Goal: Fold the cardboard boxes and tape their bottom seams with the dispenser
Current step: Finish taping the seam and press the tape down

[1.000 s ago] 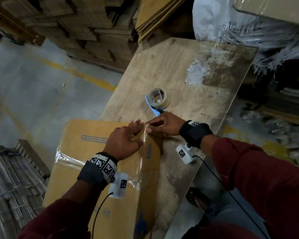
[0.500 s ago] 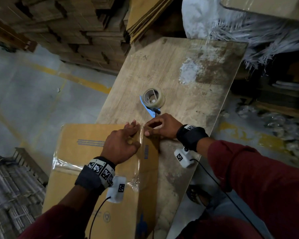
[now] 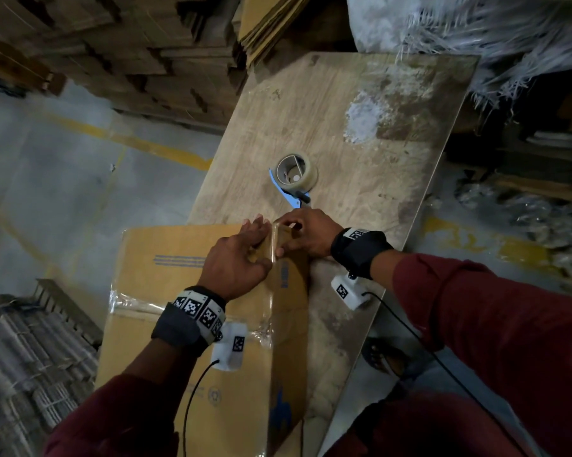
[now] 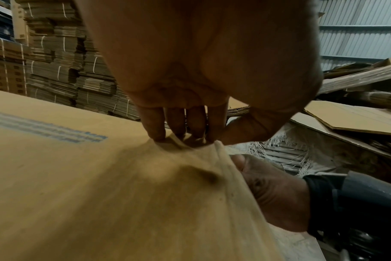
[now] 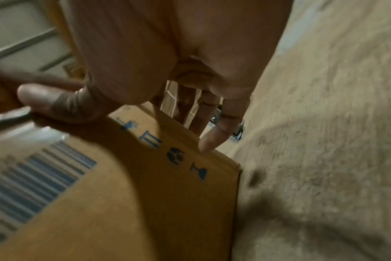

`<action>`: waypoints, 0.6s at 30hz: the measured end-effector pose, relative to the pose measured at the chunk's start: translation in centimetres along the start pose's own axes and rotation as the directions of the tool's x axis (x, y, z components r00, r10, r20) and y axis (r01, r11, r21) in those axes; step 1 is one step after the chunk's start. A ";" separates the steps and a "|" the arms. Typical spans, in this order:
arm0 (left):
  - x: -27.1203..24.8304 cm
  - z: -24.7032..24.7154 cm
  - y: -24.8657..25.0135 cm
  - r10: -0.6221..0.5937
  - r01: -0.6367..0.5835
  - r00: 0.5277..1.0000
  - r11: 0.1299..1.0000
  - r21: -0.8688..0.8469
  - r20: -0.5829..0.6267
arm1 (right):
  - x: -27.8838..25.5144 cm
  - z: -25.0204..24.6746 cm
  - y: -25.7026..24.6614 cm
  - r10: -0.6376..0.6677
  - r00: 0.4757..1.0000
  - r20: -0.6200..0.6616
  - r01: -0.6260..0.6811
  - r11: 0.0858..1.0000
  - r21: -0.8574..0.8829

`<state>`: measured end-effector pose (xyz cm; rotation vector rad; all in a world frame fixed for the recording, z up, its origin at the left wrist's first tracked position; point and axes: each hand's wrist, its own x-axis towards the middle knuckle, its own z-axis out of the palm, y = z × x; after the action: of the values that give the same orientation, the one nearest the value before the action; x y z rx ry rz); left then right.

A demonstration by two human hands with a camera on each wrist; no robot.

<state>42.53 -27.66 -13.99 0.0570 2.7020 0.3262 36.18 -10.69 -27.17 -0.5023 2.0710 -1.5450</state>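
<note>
Found both hands released, fingers extended: left hand [image 3: 235, 262] atop cardboard box [image 3: 166, 245], right hand [image 3: 307, 232] against its side, pressing clear tape [image 3: 273, 235]; noted tape dispenser [image 3: 294, 179] beyond box on worktop [image 3: 360, 192].

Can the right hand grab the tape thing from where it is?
Probably yes: the tape dispenser lies on the table just beyond the right hand, nothing between them, though that hand is busy on the box.

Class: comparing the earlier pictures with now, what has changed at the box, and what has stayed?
Nothing clearly moved; nothing was taken up or let go. The left hand still presses the tape onto the box top, the right hand still presses at its far corner, and the dispenser still lies untouched on the table.
</note>
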 end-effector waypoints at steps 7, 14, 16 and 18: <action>-0.6 0.1 0.6 -0.009 0.009 1.000 1.000 -0.008 0.005 | -1.4 1.5 0.4 -0.098 0.995 -0.002 0.098 0.994 -0.045; -0.9 0.1 1.0 -0.028 0.028 0.999 0.999 -0.029 -0.016 | -1.6 2.6 0.4 -0.032 0.999 -0.033 0.029 0.997 -0.070; -0.9 0.4 0.5 -0.016 0.014 0.999 0.999 -0.048 -0.030 | -2.2 3.1 0.2 -0.050 0.998 -0.023 0.047 0.994 -0.103; -1.1 0.8 0.0 -0.013 0.010 0.999 0.998 -0.065 -0.043 | -2.7 3.7 -0.2 -0.057 0.998 0.002 0.057 0.989 -0.136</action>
<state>43.90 -27.54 -14.27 0.0151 2.7315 0.4158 40.54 -12.09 -27.38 -0.6152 2.1910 -1.4427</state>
